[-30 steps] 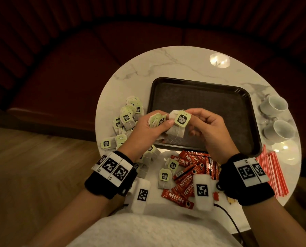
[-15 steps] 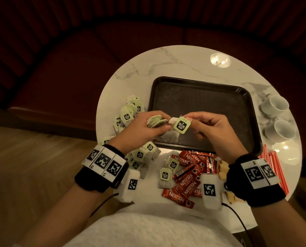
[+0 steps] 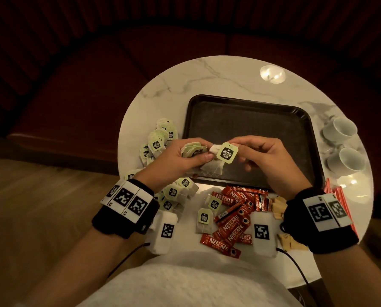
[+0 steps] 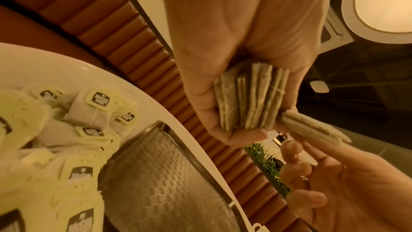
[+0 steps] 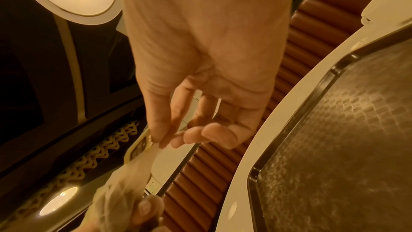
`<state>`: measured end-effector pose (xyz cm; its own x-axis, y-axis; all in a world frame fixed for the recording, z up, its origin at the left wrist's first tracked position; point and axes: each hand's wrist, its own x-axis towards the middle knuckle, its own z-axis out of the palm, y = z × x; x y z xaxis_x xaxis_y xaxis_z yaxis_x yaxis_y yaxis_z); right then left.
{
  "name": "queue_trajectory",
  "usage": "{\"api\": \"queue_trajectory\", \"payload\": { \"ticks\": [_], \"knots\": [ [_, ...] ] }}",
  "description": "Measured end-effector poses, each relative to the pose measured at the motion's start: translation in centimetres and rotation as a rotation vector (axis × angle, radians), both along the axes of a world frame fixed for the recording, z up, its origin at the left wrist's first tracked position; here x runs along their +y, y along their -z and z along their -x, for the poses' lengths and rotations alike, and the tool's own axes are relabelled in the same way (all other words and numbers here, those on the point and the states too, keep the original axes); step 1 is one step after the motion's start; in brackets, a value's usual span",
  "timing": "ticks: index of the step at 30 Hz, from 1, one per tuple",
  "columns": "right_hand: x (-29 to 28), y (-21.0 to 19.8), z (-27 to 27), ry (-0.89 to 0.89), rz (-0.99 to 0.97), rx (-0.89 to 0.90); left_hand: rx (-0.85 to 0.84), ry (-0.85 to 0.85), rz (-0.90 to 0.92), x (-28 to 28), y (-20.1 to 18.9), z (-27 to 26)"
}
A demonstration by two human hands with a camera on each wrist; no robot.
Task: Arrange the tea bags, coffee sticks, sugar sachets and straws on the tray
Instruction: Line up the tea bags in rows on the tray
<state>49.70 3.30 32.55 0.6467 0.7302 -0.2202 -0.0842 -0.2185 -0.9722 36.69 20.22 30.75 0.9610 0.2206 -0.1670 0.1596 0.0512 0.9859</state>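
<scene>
Left hand (image 3: 180, 158): fingers curled round a bundle of tea bags (image 4: 249, 98), held above the near left edge of the tray (image 3: 251, 103).
Right hand (image 3: 267, 156): thumb and forefinger pinch the single tea bag (image 3: 226, 153) by its green tag end, touching the bundle.
Loose tea bags (image 3: 160, 140): heaped on the table (image 3: 207, 74) left of the tray; coffee sticks (image 3: 231, 220) lie near the body, straws (image 3: 338, 196) at the right edge.
Doing it well: square the single bag's edges to the bundle, tag facing like the others, string tucked in, before the left thumb clamps it.
Tray contents: bare where visible; the near strip is behind the hands.
Hard to make out: the tan packets (image 3: 280, 207) by the right wrist are probably sugar sachets, half covered by the wrist band.
</scene>
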Motion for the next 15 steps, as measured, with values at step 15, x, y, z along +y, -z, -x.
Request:
{"api": "queue_trajectory", "payload": {
  "ticks": [15],
  "knots": [
    [0.25,-0.90,-0.08,-0.065,0.008,0.076,-0.025,0.023,0.034,-0.43,-0.04,-0.25]
  ]
}}
